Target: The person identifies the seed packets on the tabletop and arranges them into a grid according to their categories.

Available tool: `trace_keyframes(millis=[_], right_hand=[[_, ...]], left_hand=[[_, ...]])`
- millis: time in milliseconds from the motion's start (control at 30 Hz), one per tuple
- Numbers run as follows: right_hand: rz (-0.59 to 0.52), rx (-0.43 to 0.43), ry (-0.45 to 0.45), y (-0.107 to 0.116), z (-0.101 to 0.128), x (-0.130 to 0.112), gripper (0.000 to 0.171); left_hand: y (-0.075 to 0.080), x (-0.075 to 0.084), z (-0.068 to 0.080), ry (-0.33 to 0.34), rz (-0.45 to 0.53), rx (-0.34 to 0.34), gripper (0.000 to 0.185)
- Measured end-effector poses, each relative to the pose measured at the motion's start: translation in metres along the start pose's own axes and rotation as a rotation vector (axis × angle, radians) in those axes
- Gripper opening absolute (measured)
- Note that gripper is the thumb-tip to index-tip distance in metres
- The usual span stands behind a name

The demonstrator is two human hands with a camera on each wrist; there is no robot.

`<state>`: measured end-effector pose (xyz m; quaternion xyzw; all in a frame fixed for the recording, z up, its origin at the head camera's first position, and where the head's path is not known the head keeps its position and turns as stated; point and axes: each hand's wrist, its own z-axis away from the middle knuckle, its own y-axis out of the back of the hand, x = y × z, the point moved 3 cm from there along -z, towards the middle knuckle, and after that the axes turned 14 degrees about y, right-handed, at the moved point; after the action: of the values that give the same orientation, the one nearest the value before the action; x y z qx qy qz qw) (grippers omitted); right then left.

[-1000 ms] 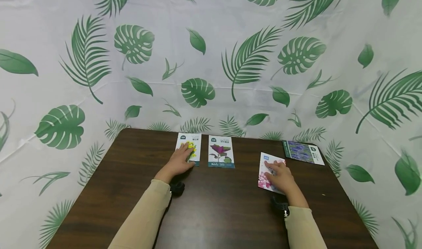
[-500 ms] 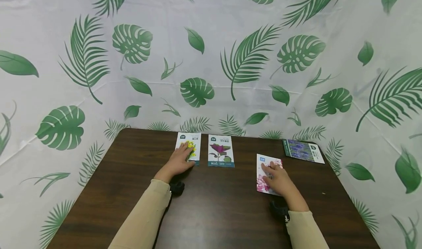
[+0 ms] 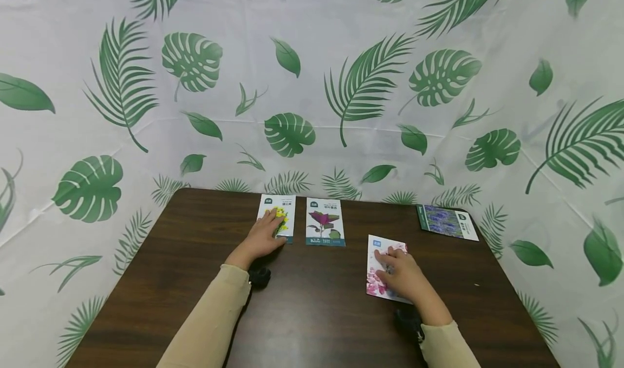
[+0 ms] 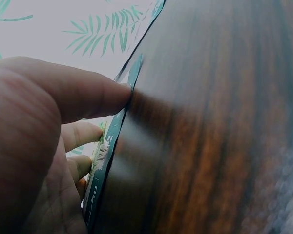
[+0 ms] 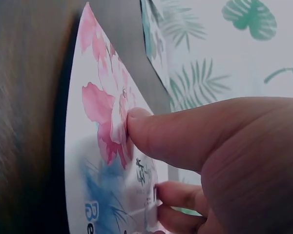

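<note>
The table (image 3: 312,314) looks like glossy wood, the pink-flowered packet (image 5: 100,109) smooth paper, the backdrop (image 3: 312,91) creased cloth.

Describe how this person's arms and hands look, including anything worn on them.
The left sleeve and right sleeve are long, plain and beige, ending at the wrists. The left hand and right hand are bare; no gloves or rings show. Small black gadgets sit at both wrists. A thin dark line, probably a cable, edges the left sleeve.
</note>
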<state>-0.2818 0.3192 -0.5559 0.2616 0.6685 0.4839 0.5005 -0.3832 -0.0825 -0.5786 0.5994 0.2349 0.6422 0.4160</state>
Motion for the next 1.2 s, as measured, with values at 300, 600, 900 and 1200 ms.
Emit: trace_keyframes(millis=[300, 600, 900, 1200], right_hand=[[0.045, -0.010, 0.043, -0.007, 0.001, -0.020, 0.057], [0.102, -0.044, 0.121, -0.011, -0.002, -0.041, 0.062], [0.142, -0.051, 0.189, -0.026, -0.004, -0.062, 0.061], [0.170, -0.085, 0.278, -0.039, -0.014, -0.098, 0.061]], left_hand=[[0.001, 0.001, 0.001, -0.001, 0.001, -0.001, 0.072], [0.005, 0.003, 0.003, 0.002, 0.006, -0.009, 0.072], [0.001, -0.001, 0.003, 0.014, 0.006, -0.012, 0.072], [0.004, 0.003, -0.001, 0.011, -0.015, -0.010, 0.073]])
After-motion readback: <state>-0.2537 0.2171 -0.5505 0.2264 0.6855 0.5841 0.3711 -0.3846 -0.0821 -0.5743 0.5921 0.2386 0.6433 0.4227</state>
